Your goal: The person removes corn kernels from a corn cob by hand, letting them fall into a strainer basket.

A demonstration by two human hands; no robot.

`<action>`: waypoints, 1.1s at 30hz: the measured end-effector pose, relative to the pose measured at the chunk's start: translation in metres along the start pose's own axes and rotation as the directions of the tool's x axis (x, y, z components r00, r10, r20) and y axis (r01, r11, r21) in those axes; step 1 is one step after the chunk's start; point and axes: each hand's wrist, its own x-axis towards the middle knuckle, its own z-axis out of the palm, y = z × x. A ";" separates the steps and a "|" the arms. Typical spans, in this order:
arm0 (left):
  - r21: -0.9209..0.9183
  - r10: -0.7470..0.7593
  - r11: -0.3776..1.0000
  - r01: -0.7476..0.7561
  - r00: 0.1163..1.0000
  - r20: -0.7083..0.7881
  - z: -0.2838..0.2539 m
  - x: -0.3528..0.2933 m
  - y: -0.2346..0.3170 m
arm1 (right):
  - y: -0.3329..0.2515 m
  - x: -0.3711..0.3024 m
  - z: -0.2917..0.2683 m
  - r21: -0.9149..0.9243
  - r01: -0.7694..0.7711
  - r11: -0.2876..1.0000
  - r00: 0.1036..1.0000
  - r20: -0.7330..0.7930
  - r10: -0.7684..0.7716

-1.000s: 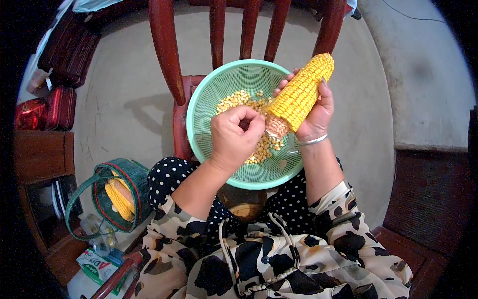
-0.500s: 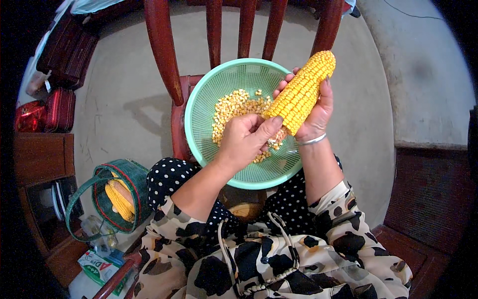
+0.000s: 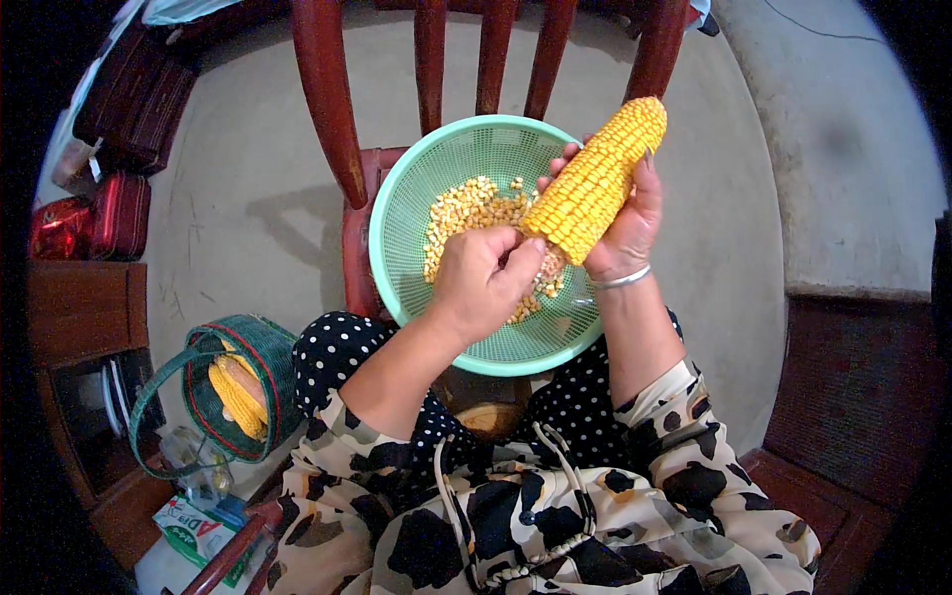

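An ear of corn (image 3: 599, 188), yellow and mostly covered in kernels, slants over the right side of a green mesh basin (image 3: 402, 213). My right hand (image 3: 635, 228), with a bracelet on its wrist, is wrapped around the ear from beneath and the right. At the ear's lower end a bare pinkish stretch of cob shows. My left hand (image 3: 483, 283) is closed there, its thumb against the cob end and its curled fingers partly hidden. Loose corn kernels (image 3: 458, 210) lie in the basin, below both hands.
The basin rests on a red wooden chair (image 3: 357, 258) with upright back slats. At the left stands a green woven basket (image 3: 283, 372) with more ears of corn (image 3: 238, 392) inside. Near it are a clear plastic container (image 3: 198, 461) and a green-white carton (image 3: 203, 531).
My left thumb has slid slightly left and down, off the kernels' edge, uncovering more of the bare cob end. The ear has shifted a little; my right hand keeps its hold.
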 end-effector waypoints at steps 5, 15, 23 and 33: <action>0.207 0.049 0.978 -0.025 0.992 -0.112 -0.007 0.001 -0.016 | -0.001 0.001 0.003 -0.169 -0.053 0.984 0.993 -0.113 0.035; 0.471 0.205 0.861 -0.191 0.979 0.022 -0.011 0.000 0.012 | -0.006 0.005 -0.005 -0.141 -0.071 0.987 0.996 -0.060 0.063; -0.169 -0.294 0.936 0.307 0.951 0.098 -0.010 0.003 0.013 | -0.005 0.004 -0.007 0.037 -0.033 0.999 0.998 -0.061 0.035; -0.041 -0.253 0.965 0.260 0.959 0.130 0.001 -0.001 0.007 | -0.001 0.001 -0.006 0.005 0.006 1.000 0.997 -0.074 -0.005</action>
